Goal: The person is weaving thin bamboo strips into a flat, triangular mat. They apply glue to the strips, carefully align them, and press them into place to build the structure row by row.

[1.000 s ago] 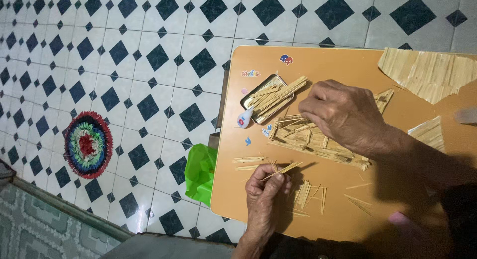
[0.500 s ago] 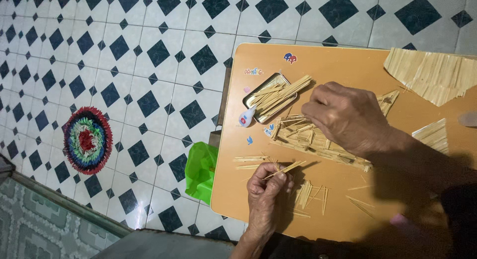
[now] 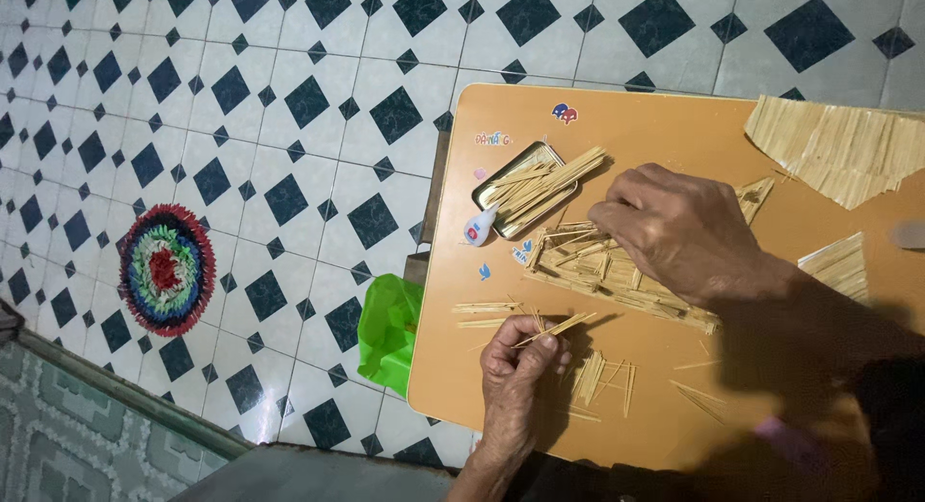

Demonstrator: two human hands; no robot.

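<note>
On the orange table (image 3: 501, 107), left hand (image 3: 518, 375) pinching thin stick (image 3: 554, 329), right hand (image 3: 679, 230) on stick frame (image 3: 588, 266)

On the tabletop (image 3: 665, 121) we see a metal tin (image 3: 509, 186) near the far left corner with thin sticks (image 3: 554, 179) lying in and across it, and a small glue bottle (image 3: 478, 228) just beside its left end. Right of the tin lies a stick framework (image 3: 597, 271). Loose sticks (image 3: 597, 377) lie toward the near edge. A stick panel (image 3: 833, 145) lies at the far right corner. On the floor (image 3: 289, 126), a plastic stool (image 3: 389, 330) stands against the table's left edge, and a round mat (image 3: 166, 269) lies well left of it.
</note>
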